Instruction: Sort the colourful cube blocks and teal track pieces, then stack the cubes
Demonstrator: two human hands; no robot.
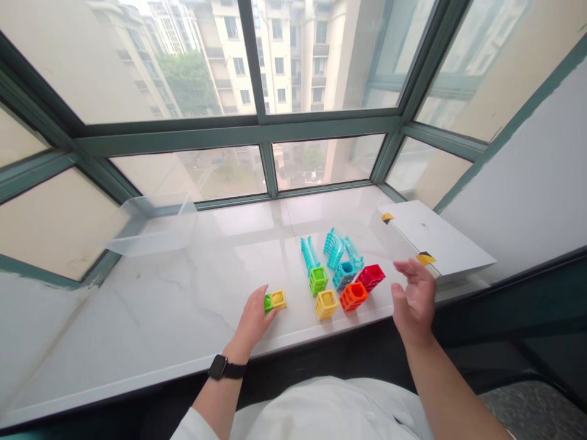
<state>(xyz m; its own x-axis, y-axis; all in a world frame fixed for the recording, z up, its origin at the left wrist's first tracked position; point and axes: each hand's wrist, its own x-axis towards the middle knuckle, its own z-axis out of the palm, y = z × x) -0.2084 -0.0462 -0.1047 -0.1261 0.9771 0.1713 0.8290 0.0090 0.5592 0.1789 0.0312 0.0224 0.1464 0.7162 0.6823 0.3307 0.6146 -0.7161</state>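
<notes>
My left hand (pixel 252 315), with a black watch on its wrist, is closed around a green block (pixel 268 304). A yellow block (pixel 278 299) sits against the green one, beyond my fingertips. My right hand (pixel 415 299) is raised and holds nothing, thumb and fingers apart; the red block stack (pixel 371 277) is nearest to it. Between my hands stand an orange stack (pixel 353 296), a yellow stack (pixel 326 304), a green stack (pixel 318 280) and a blue stack (pixel 343 275). Behind them lie translucent turquoise track pieces, one straight (pixel 309 253) and one curved (pixel 335 247).
A clear plastic bin (pixel 151 244) stands at the back left of the white marble sill (pixel 197 305). At the right is a white box (pixel 435 235) with yellow-and-black tabs. Green window frames (pixel 321 130) close off the back, and the sill's front edge runs close to my body.
</notes>
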